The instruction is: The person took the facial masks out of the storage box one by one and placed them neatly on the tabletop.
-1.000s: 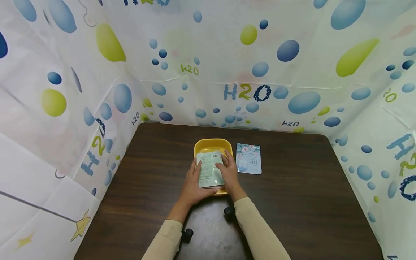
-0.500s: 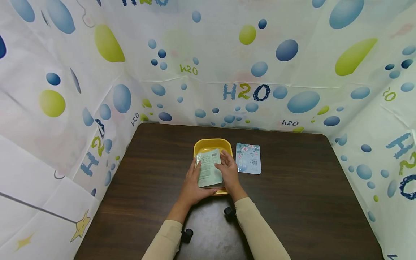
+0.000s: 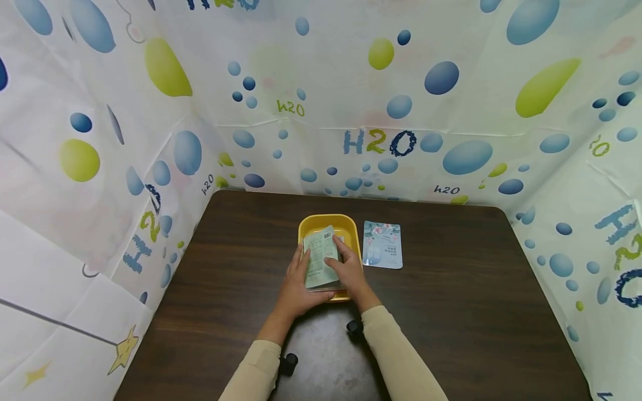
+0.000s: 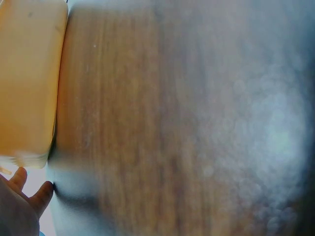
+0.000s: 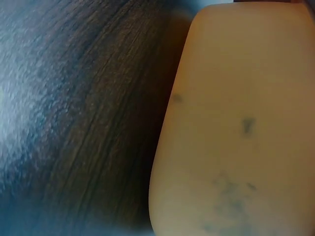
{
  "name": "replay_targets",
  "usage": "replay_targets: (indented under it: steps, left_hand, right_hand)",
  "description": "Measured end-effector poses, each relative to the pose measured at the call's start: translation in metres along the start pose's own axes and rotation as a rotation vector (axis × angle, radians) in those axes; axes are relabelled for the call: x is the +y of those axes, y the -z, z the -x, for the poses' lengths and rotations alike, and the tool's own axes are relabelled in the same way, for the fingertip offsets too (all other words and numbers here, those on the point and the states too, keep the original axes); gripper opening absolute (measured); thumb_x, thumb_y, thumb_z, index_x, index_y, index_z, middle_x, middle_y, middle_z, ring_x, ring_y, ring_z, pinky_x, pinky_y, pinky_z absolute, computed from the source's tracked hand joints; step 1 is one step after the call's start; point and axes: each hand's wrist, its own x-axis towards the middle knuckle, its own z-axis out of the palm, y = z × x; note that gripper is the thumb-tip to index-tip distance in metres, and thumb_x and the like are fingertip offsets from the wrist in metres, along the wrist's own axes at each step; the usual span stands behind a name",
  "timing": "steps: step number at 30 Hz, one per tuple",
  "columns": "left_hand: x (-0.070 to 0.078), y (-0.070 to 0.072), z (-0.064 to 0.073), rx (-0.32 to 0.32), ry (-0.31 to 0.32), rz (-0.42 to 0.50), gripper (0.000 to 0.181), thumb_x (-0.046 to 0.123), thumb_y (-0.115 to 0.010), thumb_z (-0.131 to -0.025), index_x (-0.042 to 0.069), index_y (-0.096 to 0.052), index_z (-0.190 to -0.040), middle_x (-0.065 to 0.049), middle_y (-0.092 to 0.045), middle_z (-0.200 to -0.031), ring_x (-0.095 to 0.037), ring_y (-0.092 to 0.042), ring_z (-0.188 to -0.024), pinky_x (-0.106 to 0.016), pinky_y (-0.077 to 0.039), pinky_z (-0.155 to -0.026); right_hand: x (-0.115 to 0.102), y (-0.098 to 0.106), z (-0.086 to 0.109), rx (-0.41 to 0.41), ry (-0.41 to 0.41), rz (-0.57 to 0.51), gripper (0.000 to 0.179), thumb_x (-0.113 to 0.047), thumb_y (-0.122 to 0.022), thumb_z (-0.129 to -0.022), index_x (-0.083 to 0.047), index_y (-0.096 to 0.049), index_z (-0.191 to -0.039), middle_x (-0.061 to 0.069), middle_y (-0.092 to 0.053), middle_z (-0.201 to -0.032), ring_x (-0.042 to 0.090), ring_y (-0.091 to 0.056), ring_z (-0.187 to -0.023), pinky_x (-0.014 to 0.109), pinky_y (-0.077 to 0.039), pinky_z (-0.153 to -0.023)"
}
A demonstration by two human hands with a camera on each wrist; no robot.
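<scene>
Hands meet over the yellow tray (image 3: pixel 307 223), which sits in the middle of the dark wooden table (image 3: pixel 451 312). Both of them hold a thin stack of pale green packets (image 3: pixel 319 259) that rests on the tray, leaning up a little at its far end. The left hand (image 3: pixel 297 284) is at 9 o'clock of the stack, fingers stretched along its left edge and thumb tucked under the near end. The right hand (image 3: pixel 349 273) is at 3 o'clock, fingers laid flat on top of the packets — pressing more than pinching, as far as I can see.

What could go wrong? The packets look smooth and slippery. If the hands squeeze unevenly, I think the top packet could slide off toward 12 o'clock and land crooked in the tray, or the whole stack could fan out. The stack also looks longer than the tray's inside, so it may catch on the rim and tip over the near edge.

A blue packet (image 3: pixel 383 244) lies flat on the table at 3 o'clock of the tray, just beside it. A quick swing of the right hand could bump it.

The wrist cameras show only the blurry tray side (image 4: pixel 29 83) and table, plus a bit of the left hand.
</scene>
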Motion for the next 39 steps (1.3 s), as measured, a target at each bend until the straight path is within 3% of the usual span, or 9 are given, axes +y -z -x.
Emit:
replay_targets:
  steps: [4, 10, 13, 15, 20, 27, 34, 39]
  left_hand:
    - [0.000, 0.000, 0.000, 0.004, -0.007, -0.007, 0.123, 0.057, -0.091, -0.065, 0.020, -0.027, -0.163, 0.001, -0.007, -0.174, -0.041, -0.022, -0.155, -0.069, -0.032, -0.114]
    - [0.001, 0.001, 0.001, 0.003, 0.008, -0.008, 0.123, 0.057, -0.091, -0.064, 0.018, -0.029, -0.163, 0.000, -0.009, -0.174, -0.041, -0.023, -0.155, -0.069, -0.032, -0.114]
    - [0.002, 0.001, 0.001, 0.001, 0.022, -0.002, 0.123, 0.057, -0.091, -0.064, 0.020, -0.028, -0.163, 0.002, -0.008, -0.174, -0.040, -0.023, -0.155, -0.068, -0.032, -0.115]
    - [0.002, 0.001, 0.001, 0.000, 0.022, -0.002, 0.124, 0.058, -0.091, -0.064, 0.019, -0.027, -0.163, 0.002, -0.008, -0.174, -0.040, -0.022, -0.156, -0.068, -0.032, -0.115]
    - [0.002, 0.001, 0.001, -0.005, 0.032, -0.006, 0.126, 0.060, -0.091, -0.063, 0.022, -0.026, -0.164, 0.005, -0.006, -0.174, -0.038, -0.021, -0.156, -0.067, -0.032, -0.116]
    - [-0.001, 0.000, 0.002, 0.002, -0.003, -0.020, 0.122, 0.059, -0.089, -0.066, 0.023, -0.026, -0.164, 0.000, -0.008, -0.174, -0.038, -0.022, -0.156, -0.067, -0.033, -0.115]
    - [-0.002, 0.000, 0.001, 0.006, -0.010, -0.018, 0.123, 0.059, -0.090, -0.066, 0.023, -0.024, -0.164, 0.002, -0.006, -0.174, -0.037, -0.022, -0.156, -0.066, -0.033, -0.116]
    - [-0.001, 0.000, 0.001, 0.008, -0.016, -0.024, 0.123, 0.058, -0.090, -0.065, 0.022, -0.025, -0.164, 0.000, -0.009, -0.174, -0.038, -0.023, -0.156, -0.067, -0.033, -0.115]
  right_hand:
    - [-0.001, -0.002, 0.000, 0.004, 0.027, 0.027, 0.070, -0.007, -0.064, -0.097, -0.011, -0.034, -0.160, 0.010, -0.017, -0.172, 0.023, -0.008, -0.161, 0.047, -0.013, -0.129]
    - [-0.007, -0.001, 0.005, 0.027, 0.026, 0.053, 0.074, -0.007, -0.063, -0.098, -0.013, -0.027, -0.162, 0.005, -0.017, -0.172, 0.025, -0.010, -0.161, 0.050, -0.014, -0.128]
    - [-0.009, -0.001, 0.006, 0.048, 0.048, 0.037, 0.072, -0.004, -0.063, -0.098, -0.013, -0.030, -0.161, 0.005, -0.026, -0.170, 0.027, -0.020, -0.158, 0.050, -0.020, -0.127]
    - [-0.005, -0.002, 0.005, 0.056, 0.068, 0.002, 0.070, -0.003, -0.062, -0.098, -0.014, -0.032, -0.161, 0.007, -0.032, -0.167, 0.029, -0.034, -0.153, 0.050, -0.032, -0.121]
    - [-0.004, -0.002, 0.005, 0.091, 0.051, -0.068, 0.066, -0.002, -0.058, -0.100, -0.013, -0.034, -0.160, 0.012, -0.041, -0.162, 0.034, -0.054, -0.138, 0.037, -0.055, -0.100]
    - [-0.002, 0.001, 0.003, 0.165, 0.054, -0.114, 0.066, 0.005, -0.061, -0.095, -0.008, -0.040, -0.156, 0.012, -0.044, -0.160, 0.032, -0.054, -0.137, 0.016, -0.054, -0.087]
    - [-0.004, 0.001, 0.002, 0.167, 0.047, -0.132, 0.069, 0.010, -0.061, -0.092, -0.009, -0.042, -0.155, 0.015, -0.046, -0.158, 0.032, -0.056, -0.133, 0.015, -0.054, -0.085]
    - [-0.016, 0.001, 0.008, 0.173, 0.028, -0.095, 0.064, 0.012, -0.060, -0.090, -0.002, -0.046, -0.151, 0.023, -0.054, -0.148, 0.034, -0.060, -0.125, 0.016, -0.053, -0.082]
